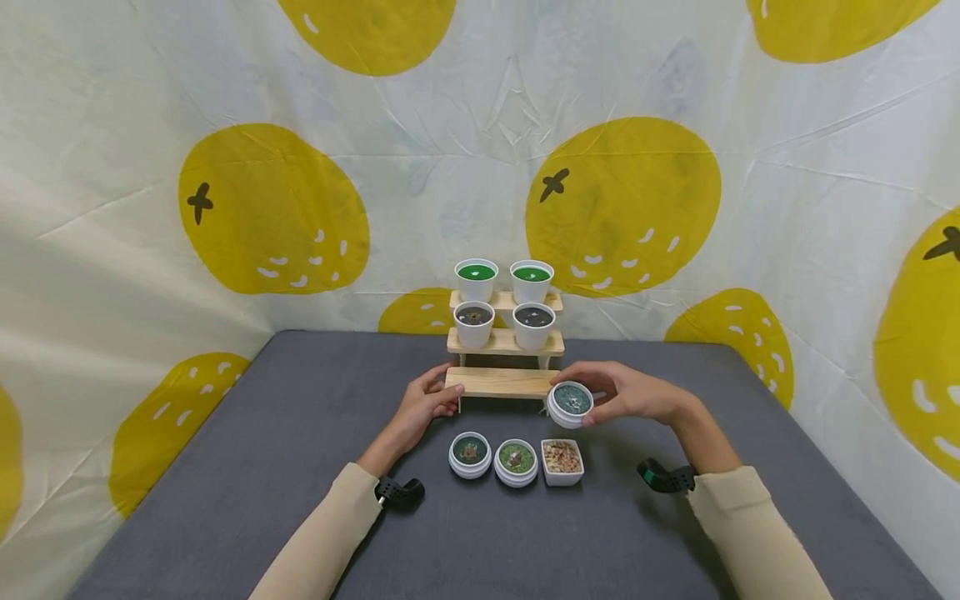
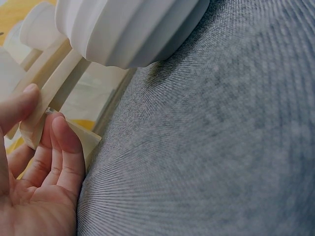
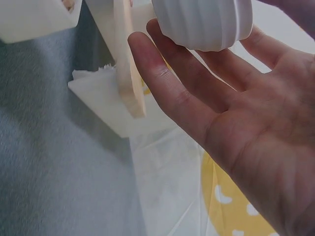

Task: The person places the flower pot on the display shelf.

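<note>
A small wooden tiered stand (image 1: 504,382) rises in steps near the back of the table. My left hand (image 1: 416,408) pinches the left end of its lowest step, thumb above and fingers below, as the left wrist view shows. My right hand (image 1: 633,392) grips a small white round pot (image 1: 557,408) with blue-green contents, held just off the right end of that step. In the right wrist view the pot's ribbed side (image 3: 204,24) shows between the fingers. Two white cups (image 1: 474,333) with dark contents stand on the middle step, and two with green contents (image 1: 532,287) on the top one.
In front of the stand sit a white round pot with dark green contents (image 1: 469,471), another with lighter green contents (image 1: 516,477), and a square white dish (image 1: 564,477) of small mixed bits. A patterned cloth (image 1: 450,192) hangs behind the grey table (image 1: 300,433).
</note>
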A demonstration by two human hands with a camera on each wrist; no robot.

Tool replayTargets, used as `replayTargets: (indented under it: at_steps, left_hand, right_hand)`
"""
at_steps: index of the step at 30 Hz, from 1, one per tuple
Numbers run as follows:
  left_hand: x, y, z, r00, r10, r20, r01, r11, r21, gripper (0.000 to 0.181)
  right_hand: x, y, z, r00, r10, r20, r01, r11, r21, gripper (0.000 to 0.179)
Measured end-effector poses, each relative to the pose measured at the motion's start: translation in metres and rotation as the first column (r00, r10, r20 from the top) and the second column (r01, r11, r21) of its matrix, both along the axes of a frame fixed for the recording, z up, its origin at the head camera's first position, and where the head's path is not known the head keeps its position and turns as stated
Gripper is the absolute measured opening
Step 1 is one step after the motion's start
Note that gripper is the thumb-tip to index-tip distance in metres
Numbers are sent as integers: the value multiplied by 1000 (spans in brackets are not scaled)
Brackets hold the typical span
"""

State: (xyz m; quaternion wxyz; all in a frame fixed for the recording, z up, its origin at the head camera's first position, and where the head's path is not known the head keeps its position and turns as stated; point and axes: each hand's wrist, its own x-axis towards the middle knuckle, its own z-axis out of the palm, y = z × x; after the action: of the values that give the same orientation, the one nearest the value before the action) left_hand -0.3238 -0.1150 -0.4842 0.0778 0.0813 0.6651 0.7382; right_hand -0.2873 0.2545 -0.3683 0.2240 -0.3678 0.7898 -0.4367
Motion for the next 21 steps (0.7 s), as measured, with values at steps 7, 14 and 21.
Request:
replayTargets:
  at_steps: [7, 14, 21]
  left_hand:
    - [0, 0, 1, 1000, -5, -2, 5, 1000, 2, 68]
    - [0, -1, 1, 1000, 4, -5, -4, 1000, 7, 72]
    - [0, -1, 1, 1000, -5, -9, 5, 1000, 1, 75]
  right_hand:
    - [-4, -15, 5, 1000, 5, -3, -5, 1000, 1, 63]
    - [-7, -32, 11, 1000, -4, 11, 4, 1000, -11, 63]
    - [-11, -43, 12, 1000, -8, -13, 8, 1000, -17, 63]
